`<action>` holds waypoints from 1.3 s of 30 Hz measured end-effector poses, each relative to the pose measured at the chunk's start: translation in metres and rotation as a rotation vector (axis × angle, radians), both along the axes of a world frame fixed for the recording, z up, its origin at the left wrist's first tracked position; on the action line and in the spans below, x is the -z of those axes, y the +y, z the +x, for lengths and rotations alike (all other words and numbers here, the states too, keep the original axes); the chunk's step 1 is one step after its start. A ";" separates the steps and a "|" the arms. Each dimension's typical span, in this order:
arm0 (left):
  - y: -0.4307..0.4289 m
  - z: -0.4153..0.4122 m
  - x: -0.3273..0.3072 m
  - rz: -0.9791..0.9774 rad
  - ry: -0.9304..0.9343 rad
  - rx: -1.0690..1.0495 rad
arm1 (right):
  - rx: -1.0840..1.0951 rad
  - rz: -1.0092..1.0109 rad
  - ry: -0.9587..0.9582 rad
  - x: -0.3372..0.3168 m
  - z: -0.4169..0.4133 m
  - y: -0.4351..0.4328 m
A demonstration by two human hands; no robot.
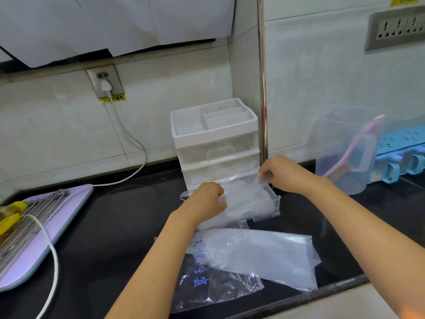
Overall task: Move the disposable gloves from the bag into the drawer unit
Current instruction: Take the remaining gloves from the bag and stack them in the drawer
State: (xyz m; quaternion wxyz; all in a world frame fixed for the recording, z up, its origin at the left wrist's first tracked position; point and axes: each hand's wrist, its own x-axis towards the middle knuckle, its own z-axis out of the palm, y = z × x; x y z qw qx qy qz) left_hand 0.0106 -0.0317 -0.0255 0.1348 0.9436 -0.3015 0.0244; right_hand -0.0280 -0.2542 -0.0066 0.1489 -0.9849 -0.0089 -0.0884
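A white and clear drawer unit (215, 139) stands against the back wall on the black counter. Its bottom drawer (274, 201) is pulled out toward me. A wad of thin clear disposable gloves (245, 199) lies in that drawer. My left hand (208, 199) grips the gloves at the drawer's left side. My right hand (279, 172) pinches the glove plastic at the drawer's back right corner. A clear bag with blue writing (207, 279) lies flat on the counter in front of the drawer, and another loose sheet of glove plastic (264, 254) lies partly over it.
A lilac board (76, 203) with a wire rack and a white cord lies at the left. A clear jug (351, 153) holding a pink brush stands at the right beside a blue rack (404, 143). The counter's front edge (333, 291) runs near the bag.
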 end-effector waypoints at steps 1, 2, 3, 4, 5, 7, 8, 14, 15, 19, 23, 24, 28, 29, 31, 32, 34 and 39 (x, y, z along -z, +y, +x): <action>-0.001 0.001 0.001 0.013 0.036 -0.012 | 0.027 0.029 -0.031 -0.004 -0.001 0.004; -0.003 0.003 0.002 0.017 0.063 -0.012 | 0.044 0.071 -0.067 -0.009 -0.003 0.009; -0.005 0.005 0.003 0.027 0.078 -0.005 | 0.041 0.117 -0.099 -0.015 -0.007 0.015; -0.006 0.006 0.005 0.046 0.087 0.004 | 0.027 0.179 -0.117 -0.020 -0.010 0.023; -0.007 0.007 0.006 0.063 0.086 0.010 | 0.007 0.255 -0.119 -0.024 -0.012 0.031; -0.008 0.009 0.007 0.094 0.073 0.031 | -0.047 0.342 -0.055 -0.026 -0.010 0.045; -0.009 0.009 0.008 0.111 0.069 0.039 | -0.068 0.325 0.012 -0.021 -0.007 0.051; -0.004 0.009 0.004 0.019 0.293 -0.013 | -0.082 0.090 0.352 0.019 0.017 0.066; -0.004 0.006 0.001 -0.033 0.339 -0.032 | -0.082 0.096 0.378 0.023 0.018 0.066; -0.015 0.003 -0.001 -0.255 0.404 -0.094 | -0.087 0.104 0.430 0.026 0.021 0.064; -0.028 0.009 0.012 0.064 0.408 -0.069 | -0.122 0.116 0.445 0.029 0.025 0.062; -0.029 0.011 0.013 0.156 0.420 -0.070 | -0.114 0.134 0.454 0.031 0.026 0.061; -0.024 0.029 0.014 0.427 0.378 -0.112 | -0.033 0.159 0.510 0.034 0.029 0.057; -0.024 0.034 0.015 0.442 0.373 -0.134 | -0.008 0.139 0.529 0.034 0.030 0.058; -0.024 0.037 0.015 0.394 0.428 -0.134 | 0.050 0.106 0.541 0.035 0.036 0.060; -0.026 0.036 0.015 0.349 0.462 -0.114 | 0.078 0.094 0.529 0.036 0.038 0.062; -0.029 0.034 0.018 0.288 0.486 -0.092 | 0.133 0.081 0.516 0.037 0.042 0.065; -0.028 0.040 0.030 0.225 0.381 -0.147 | 0.179 0.054 0.465 0.038 0.046 0.070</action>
